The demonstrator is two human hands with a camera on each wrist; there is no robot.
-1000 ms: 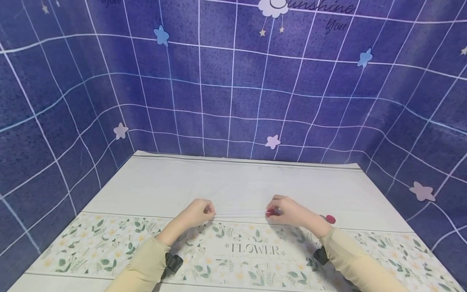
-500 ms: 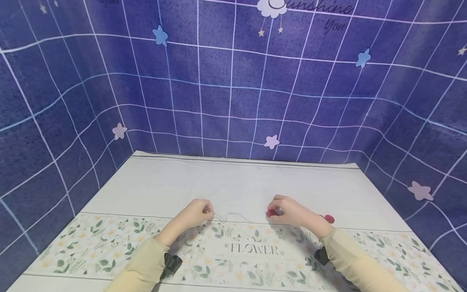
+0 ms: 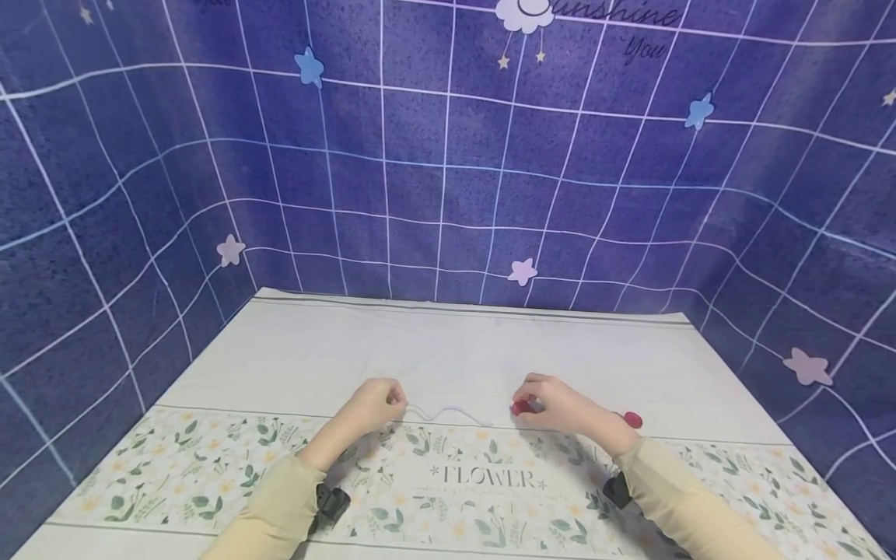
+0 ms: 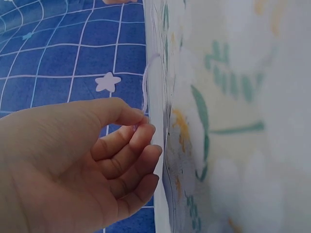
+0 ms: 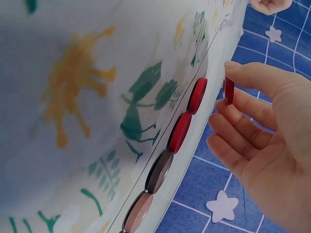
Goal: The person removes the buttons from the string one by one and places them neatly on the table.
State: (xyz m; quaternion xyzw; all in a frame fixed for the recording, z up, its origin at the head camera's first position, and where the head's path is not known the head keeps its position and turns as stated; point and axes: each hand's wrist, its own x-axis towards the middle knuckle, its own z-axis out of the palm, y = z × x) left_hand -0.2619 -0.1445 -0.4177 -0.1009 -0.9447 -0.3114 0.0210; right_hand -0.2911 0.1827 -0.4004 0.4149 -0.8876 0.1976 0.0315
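Note:
My left hand [image 3: 371,406] pinches the end of a thin pale lavender string [image 3: 455,410] between thumb and forefinger. From those fingertips the string runs in a loose wave toward the right, its far end short of my other hand. In the left wrist view the string [image 4: 145,90] rises from the pinch, and the other fingers curl loosely. A flat, round red disc [image 5: 228,91], seen nearly edge-on, is held between thumb and fingers of my right hand [image 3: 549,402]. Beside that hand, a row of similar discs includes a red disc [image 5: 180,132], a grey-brown disc [image 5: 159,171] and a pink disc [image 5: 138,212].
A white cloth with a flower-print band [image 3: 448,513] covers the table. Behind it and at both sides hangs a blue grid-patterned curtain [image 3: 413,187] with stars. Another red disc [image 3: 633,420] shows past my right wrist.
A second ago the string was stretched straight between my hands; its right end has come away from my right hand and it now lies slack. Both hands have barely moved.

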